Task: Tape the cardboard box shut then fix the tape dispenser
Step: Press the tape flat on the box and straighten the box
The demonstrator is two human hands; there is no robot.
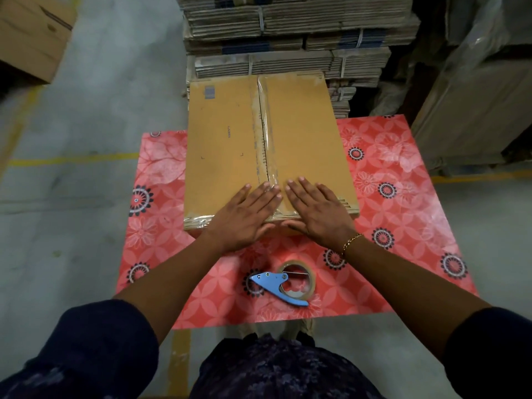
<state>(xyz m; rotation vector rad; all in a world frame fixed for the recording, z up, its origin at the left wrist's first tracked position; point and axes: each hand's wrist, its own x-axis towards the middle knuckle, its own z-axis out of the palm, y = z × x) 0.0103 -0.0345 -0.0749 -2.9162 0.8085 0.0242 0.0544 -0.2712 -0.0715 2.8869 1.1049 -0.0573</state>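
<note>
A brown cardboard box (305, 133) lies on a red flowered table (403, 203). Clear tape (266, 145) runs along its centre seam from far edge to near edge. My left hand (244, 214) and my right hand (316, 210) lie flat, fingers spread, on the box's near end, one on each side of the seam. Both hands hold nothing. A blue tape dispenser (283, 285) with a roll of clear tape lies on the table between my forearms, near the front edge.
Bundled stacks of flattened cardboard (288, 30) stand just behind the table. A large carton (31, 33) sits on the concrete floor at the far left. Wrapped pallets (475, 96) stand at the right. Yellow floor lines (72, 160) run left of the table.
</note>
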